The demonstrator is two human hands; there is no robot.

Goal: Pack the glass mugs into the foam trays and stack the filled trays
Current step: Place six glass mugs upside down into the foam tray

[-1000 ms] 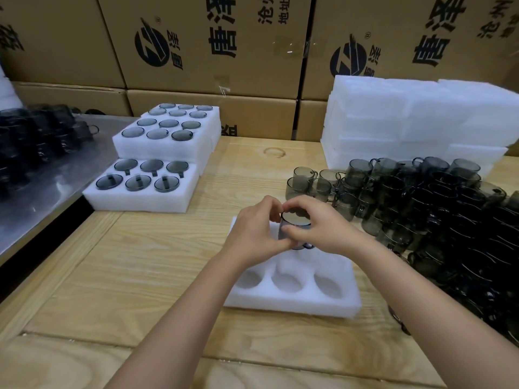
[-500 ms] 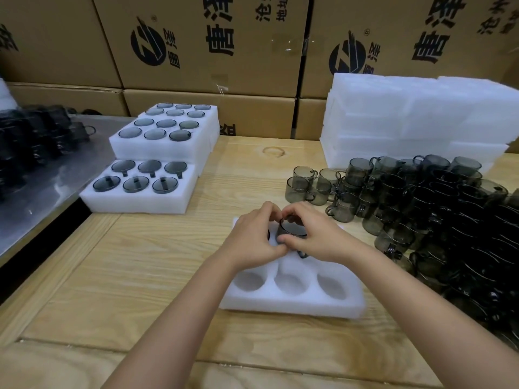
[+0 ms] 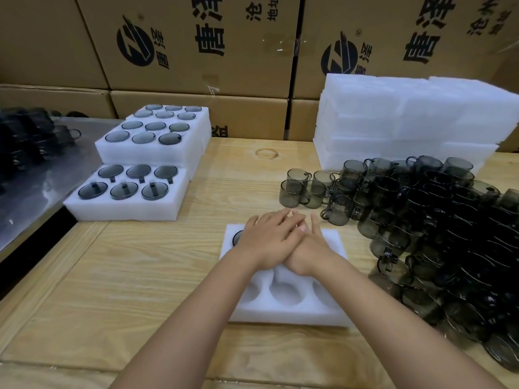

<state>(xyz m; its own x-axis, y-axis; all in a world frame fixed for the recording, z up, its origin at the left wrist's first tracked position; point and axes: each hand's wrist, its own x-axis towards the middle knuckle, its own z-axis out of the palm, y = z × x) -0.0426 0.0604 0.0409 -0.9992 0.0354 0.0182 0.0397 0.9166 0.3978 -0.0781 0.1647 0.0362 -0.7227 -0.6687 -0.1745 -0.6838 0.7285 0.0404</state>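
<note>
A white foam tray (image 3: 286, 313) lies on the wooden table in front of me, its three near pockets empty. Both my hands lie flat on its far row, my left hand (image 3: 269, 240) laid over my right hand (image 3: 314, 248), palms down. The dark rim of a smoky glass mug (image 3: 236, 237) shows in the far left pocket, beside my left hand. Whatever is under my palms is hidden. A large pile of loose smoky glass mugs (image 3: 421, 220) covers the table to the right.
At the left, one filled foam tray (image 3: 123, 209) sits in front of a taller stack of filled trays (image 3: 157, 150). Empty foam trays (image 3: 407, 122) are stacked at the back right. Cardboard cartons (image 3: 196, 51) wall the back. A metal surface (image 3: 28, 197) at far left holds more dark mugs.
A second ago both hands held a mug upright over the tray's far row. They lowered it, and now lie flat and overlapped on top, with the mug out of sight.
</note>
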